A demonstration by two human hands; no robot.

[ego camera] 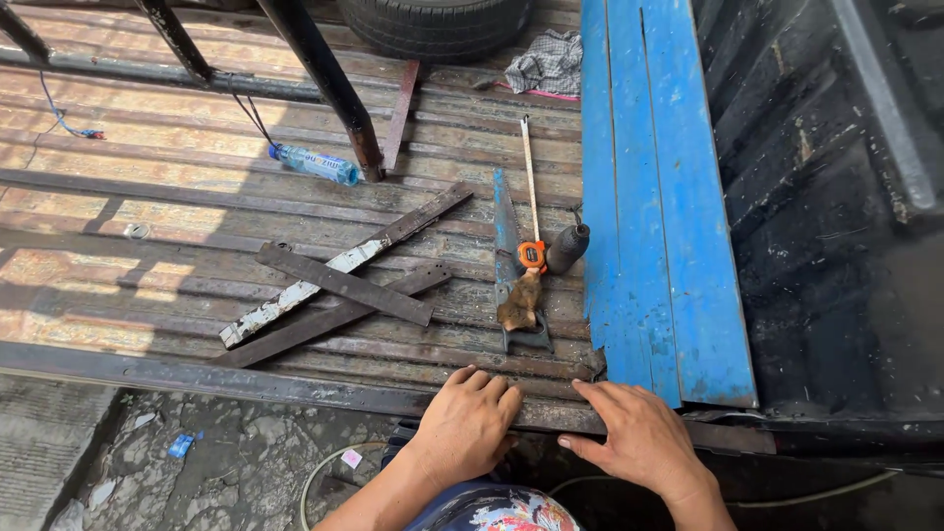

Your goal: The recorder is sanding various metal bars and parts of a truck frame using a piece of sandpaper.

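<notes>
Both hands lie flat, fingers spread, gripping nothing: the left hand [467, 418] and right hand [639, 438] press on the rusty steel edge bar [295, 388], a long, dark, pitted strip running along the near side of the rust-streaked truck bed [147, 197], beside blue planks [649, 197].
</notes>
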